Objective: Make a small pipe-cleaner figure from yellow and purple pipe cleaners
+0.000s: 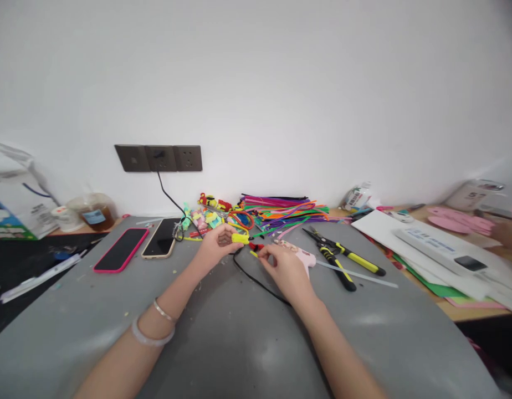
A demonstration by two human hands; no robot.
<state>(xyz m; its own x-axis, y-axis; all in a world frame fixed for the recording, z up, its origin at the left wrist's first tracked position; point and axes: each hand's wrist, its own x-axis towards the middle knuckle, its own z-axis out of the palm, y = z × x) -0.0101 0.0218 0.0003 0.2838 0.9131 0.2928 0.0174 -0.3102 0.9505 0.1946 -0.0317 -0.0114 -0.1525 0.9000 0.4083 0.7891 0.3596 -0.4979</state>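
The grey tabletop (223, 343) carries a pile of coloured stems (283, 213) along its far edge. Pliers (338, 267) with black-and-yellow handles lie to the right, and 2 phones (122, 249) lie at the left. A pale pink glue gun (301, 255) sits partly behind the right hand (287, 271), whose thumb and forefinger pinch a small yellow strip (254, 254). Just beside it, the left hand (214, 244) pinches a yellow roll (240, 238), near the pile.

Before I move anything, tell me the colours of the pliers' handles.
The pliers' handles are black and yellow, clearest in the head view.
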